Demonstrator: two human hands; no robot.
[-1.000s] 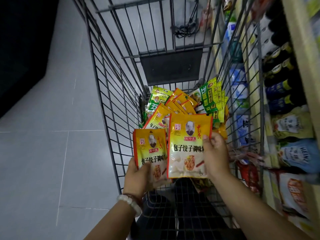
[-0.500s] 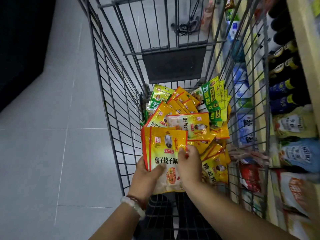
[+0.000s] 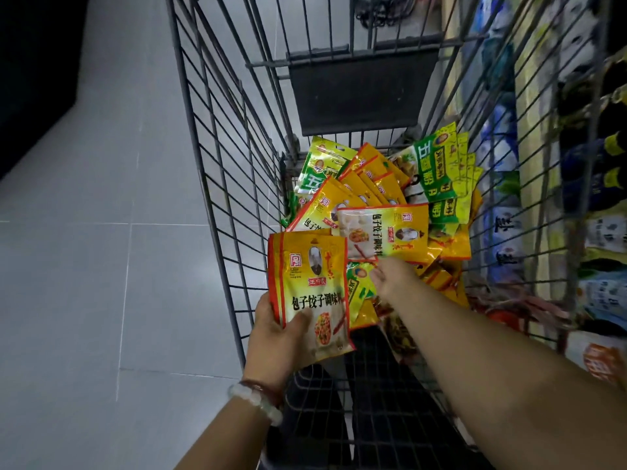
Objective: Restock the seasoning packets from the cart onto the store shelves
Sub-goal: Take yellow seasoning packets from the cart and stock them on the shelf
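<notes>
My left hand grips a stack of yellow seasoning packets upright, just inside the left wall of the wire cart. My right hand reaches down into the pile, its fingers touching the lower edge of a yellow packet lying sideways; I cannot tell whether it has hold of it. More yellow packets and green packets lie heaped at the cart's far end.
Store shelves with bottles and pouches run close along the cart's right side. Grey tiled floor lies to the left. A dark flap hangs on the cart's far wall.
The two packets held apart were brought together into my left hand. My right hand let go of them and moved forward into the pile in the cart.
</notes>
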